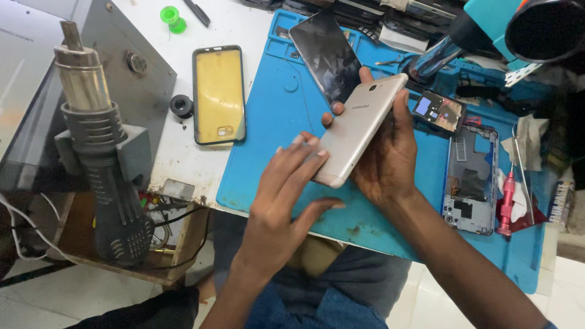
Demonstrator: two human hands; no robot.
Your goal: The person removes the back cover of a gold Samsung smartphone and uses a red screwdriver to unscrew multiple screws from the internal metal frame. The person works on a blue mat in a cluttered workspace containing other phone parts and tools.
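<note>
Head view looks down on a blue work mat (268,152) lying over the right part of a white bench. At the mat's far edge a black display panel (325,55) lies tilted, its lower corner running in behind the gold phone (359,129). To the right sit a small dark phone part (440,113), a stripped grey phone frame (470,180) and a red screwdriver (507,201), all close beside the right forearm. Off the mat, on the white bench, lie a yellow-backed phone case (219,94), a small black ring (181,105) and a green spool (172,18). A grey heat gun (106,152) stands upright in a holder at the bench's left edge.

Bare mat shows left of the hands, up to its near edge.

The right hand (387,161) cups the gold phone from underneath, back face up, fingers wrapped round its far side. The left hand (286,195) comes from below, fingertips pressed on the phone's lower corner, thumb spread out underneath.
</note>
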